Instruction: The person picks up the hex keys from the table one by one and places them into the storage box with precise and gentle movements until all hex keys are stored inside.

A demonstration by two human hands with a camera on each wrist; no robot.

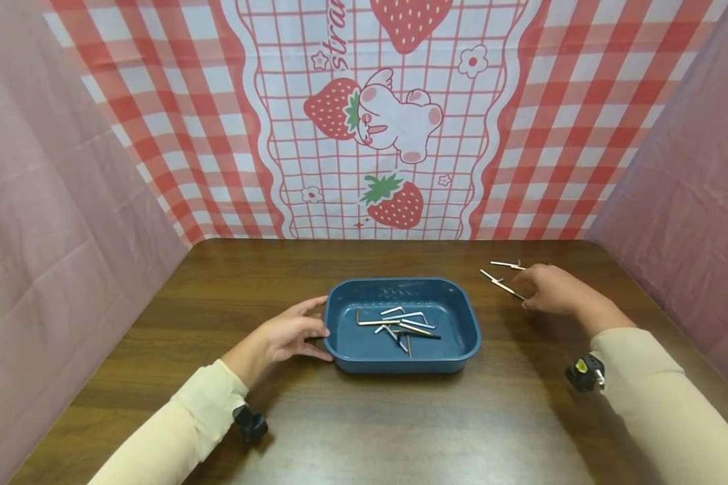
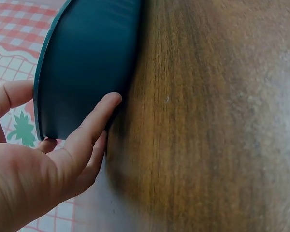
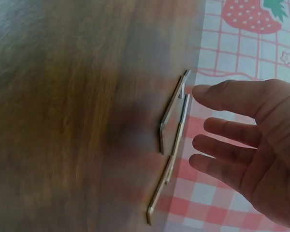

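Observation:
A blue plastic tray (image 1: pixel 402 364) stands on the table with several L-shaped hex keys (image 1: pixel 394 322) lying loosely in it, silver, gold and black. My left hand (image 1: pixel 291 331) rests against the tray's left end, its fingers spread along the outer wall and rim. In the left wrist view one fairly straight finger (image 2: pixel 99 113) lies along the tray's outer wall (image 2: pixel 87 63). Over at the right, my right hand (image 1: pixel 555 289) is beside more silver hex keys (image 1: pixel 507 288) on the table. The right wrist view shows its parted fingers (image 3: pixel 227 145) apart from those hex keys (image 3: pixel 173 104).
The brown wooden table (image 1: pixel 376 424) spreads around the tray. A red-and-white strawberry cloth (image 1: pixel 394 121) hangs along its back edge, and pinkish cloths (image 1: pixel 67 202) close off the sides. Both sleeved wrists carry small black devices (image 1: pixel 250 424).

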